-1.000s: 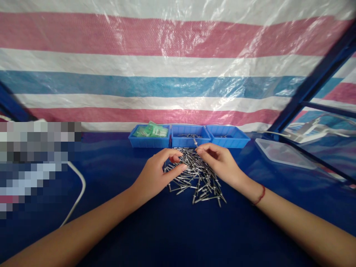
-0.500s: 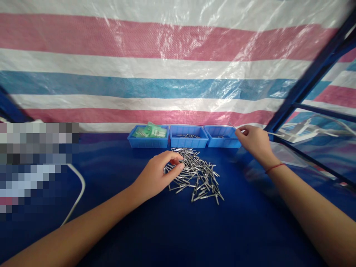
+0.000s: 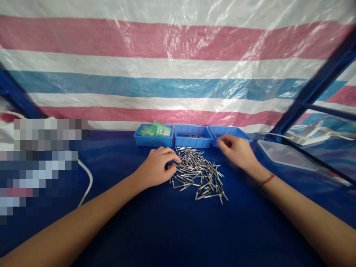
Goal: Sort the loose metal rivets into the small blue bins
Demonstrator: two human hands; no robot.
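A loose pile of silver blind rivets [image 3: 198, 172] lies on the dark blue table top. At its left edge hovers my left hand [image 3: 158, 167], with thumb and forefinger apart and no rivet visible between them. My right hand [image 3: 236, 150] is in front of the right blue bin [image 3: 228, 130], partly covering it; its thumb and forefinger tips come close together, and anything between them is too small to see. The middle blue bin [image 3: 193, 142] holds several rivets. Green-tinted packets [image 3: 157, 129] fill the left blue bin [image 3: 154, 141].
Behind the bins hangs a striped plastic sheet [image 3: 167, 87]. A clear plastic lid or tray [image 3: 286, 155] lies to the right, near a white power strip [image 3: 308, 133] and a blue frame post [image 3: 314, 85]. A white cable [image 3: 89, 181] curves at left beside a blurred-out area.
My right hand has moved left from the right bin's outer end to its front; the thin rivet seen at its fingertips no longer shows. My left hand has drawn slightly back from the pile.
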